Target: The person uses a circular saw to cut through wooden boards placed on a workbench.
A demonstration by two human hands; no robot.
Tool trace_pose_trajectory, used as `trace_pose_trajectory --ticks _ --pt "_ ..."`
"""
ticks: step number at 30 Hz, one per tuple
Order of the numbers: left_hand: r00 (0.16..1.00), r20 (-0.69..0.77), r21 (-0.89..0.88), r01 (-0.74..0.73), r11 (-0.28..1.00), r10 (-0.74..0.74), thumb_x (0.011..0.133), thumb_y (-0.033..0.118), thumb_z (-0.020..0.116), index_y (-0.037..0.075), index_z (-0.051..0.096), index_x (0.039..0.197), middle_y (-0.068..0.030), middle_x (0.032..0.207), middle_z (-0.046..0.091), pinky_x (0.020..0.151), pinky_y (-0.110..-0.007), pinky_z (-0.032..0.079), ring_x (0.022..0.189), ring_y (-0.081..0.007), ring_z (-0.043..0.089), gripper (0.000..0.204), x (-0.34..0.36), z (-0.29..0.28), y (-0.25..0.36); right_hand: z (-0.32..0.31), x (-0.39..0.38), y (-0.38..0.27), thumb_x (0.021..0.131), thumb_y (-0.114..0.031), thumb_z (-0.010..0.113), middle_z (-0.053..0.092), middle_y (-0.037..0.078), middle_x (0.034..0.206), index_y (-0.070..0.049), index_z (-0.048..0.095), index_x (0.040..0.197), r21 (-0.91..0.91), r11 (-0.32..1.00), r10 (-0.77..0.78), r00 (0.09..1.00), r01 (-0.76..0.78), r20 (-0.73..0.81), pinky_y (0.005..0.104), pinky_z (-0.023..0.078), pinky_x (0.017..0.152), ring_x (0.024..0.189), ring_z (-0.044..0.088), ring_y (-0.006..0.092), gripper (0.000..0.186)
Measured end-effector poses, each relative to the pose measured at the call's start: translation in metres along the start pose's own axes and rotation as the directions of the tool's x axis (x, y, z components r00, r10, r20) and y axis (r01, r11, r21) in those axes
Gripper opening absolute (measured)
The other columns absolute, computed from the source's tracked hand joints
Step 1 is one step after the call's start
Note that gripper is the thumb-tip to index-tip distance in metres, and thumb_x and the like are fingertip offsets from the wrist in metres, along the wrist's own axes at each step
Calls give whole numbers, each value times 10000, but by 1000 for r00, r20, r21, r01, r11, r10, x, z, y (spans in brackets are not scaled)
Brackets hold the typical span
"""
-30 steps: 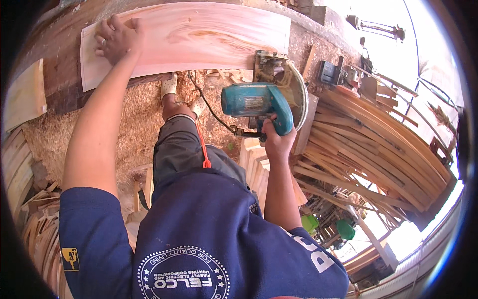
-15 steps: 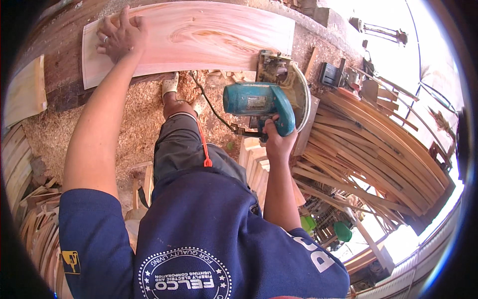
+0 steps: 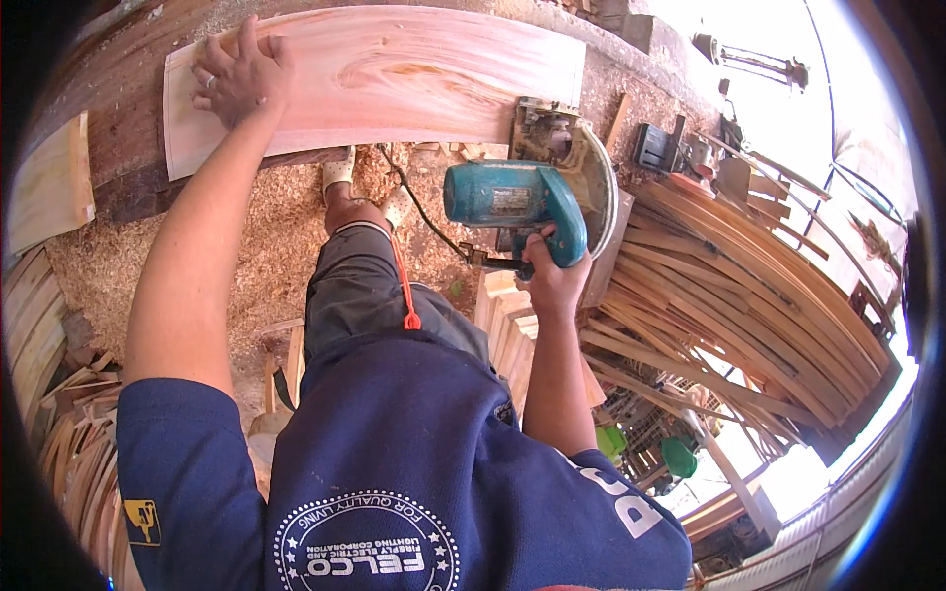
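A wide, pale pinkish wooden board (image 3: 424,74) with swirling grain lies across the workbench. My left hand (image 3: 239,74) rests on its left end with the fingers spread flat, a ring on one finger. In my right hand (image 3: 554,276) is the rear handle of a teal circular saw (image 3: 503,194). The saw's base plate (image 3: 540,126) sits at the board's near right corner. Its blade is hidden by the housing and guard. From the handle a dark power cord (image 3: 419,202) runs left and up to the bench's edge.
Wood shavings (image 3: 187,256) cover the ground below the workbench (image 3: 128,187). A big stack of thin wooden strips (image 3: 729,295) fills the right side. Another pale board (image 3: 49,182) lies at the far left. My feet in light clogs (image 3: 338,167) stand close to the bench.
Almost nothing differs. The board and the saw sit very slightly lower and further right in the picture; both hands keep their places on them.
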State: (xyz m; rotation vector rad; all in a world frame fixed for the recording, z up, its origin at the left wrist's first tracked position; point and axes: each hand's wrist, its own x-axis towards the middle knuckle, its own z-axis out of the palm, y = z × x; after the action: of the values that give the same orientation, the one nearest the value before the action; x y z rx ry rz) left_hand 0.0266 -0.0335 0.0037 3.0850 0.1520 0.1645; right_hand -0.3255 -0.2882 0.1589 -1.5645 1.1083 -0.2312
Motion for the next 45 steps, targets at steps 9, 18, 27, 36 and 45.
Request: trace_pose_trajectory --ticks 9,18,27,36,45 --pt "1000 -6 31 -13 999 14 977 567 463 417 452 1537 -127 1684 215 1121 -690 251 1506 -521 252 580 -1 -3 1 2 4 -6 882 -2 702 628 3 769 -46 636 952 -47 999 15 1000 -15 -7 257 469 617 674 588 85 106" --pt "999 -50 54 3 999 -1 985 623 494 472 450 1537 -115 1701 278 1120 -747 260 1510 -504 283 574 0 6 -3 0 10 -8 875 0 705 632 20 775 -40 634 973 -56 998 33 999 -31 29 274 481 621 668 604 111 128" --pt "999 -33 92 -10 996 13 972 608 496 464 462 1529 -120 1676 281 1104 -749 285 1499 -514 288 576 0 5 -2 3 13 -14 861 15 702 631 39 780 -33 623 978 -57 998 34 999 -32 27 290 496 631 659 618 141 150" --pt "998 -62 55 -25 998 28 979 586 489 448 458 1540 -144 1685 261 1118 -757 243 1502 -543 263 579 -2 9 -5 6 18 -17 860 26 697 630 44 788 -33 623 978 -33 999 19 999 -18 31 289 491 632 659 620 145 151" --pt "998 -58 29 -24 999 26 976 579 501 449 468 1534 -129 1686 265 1118 -747 242 1498 -537 275 574 -4 4 -4 7 22 -14 865 22 706 630 29 795 -33 633 972 -33 999 1 1000 -1 22 279 491 617 664 612 121 141"
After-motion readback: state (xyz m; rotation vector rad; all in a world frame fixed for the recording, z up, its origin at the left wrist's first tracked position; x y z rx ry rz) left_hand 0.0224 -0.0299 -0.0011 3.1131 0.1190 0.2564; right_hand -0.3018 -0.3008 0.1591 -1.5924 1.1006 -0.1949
